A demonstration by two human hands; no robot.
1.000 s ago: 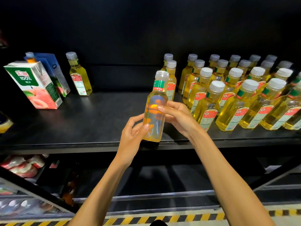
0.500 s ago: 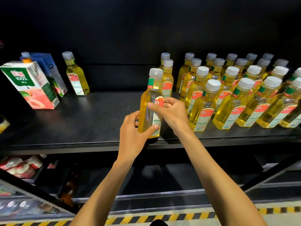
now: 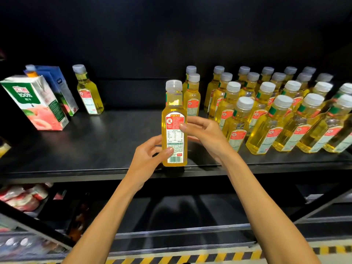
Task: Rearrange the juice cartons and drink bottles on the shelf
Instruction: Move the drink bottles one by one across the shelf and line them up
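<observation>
Head | left hand [image 3: 146,157] + right hand [image 3: 205,136] grip: both holding bottle [image 3: 174,115] | upright; shelf [image 3: 95,149] front

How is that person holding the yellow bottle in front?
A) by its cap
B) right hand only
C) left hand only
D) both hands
D: the left hand grips the yellow drink bottle low on its label, and the right hand pinches it higher up.

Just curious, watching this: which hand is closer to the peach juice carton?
Left. The left hand grips the bottle on the side facing the peach juice carton; the right hand holds the bottle's other side, farther away.
</observation>
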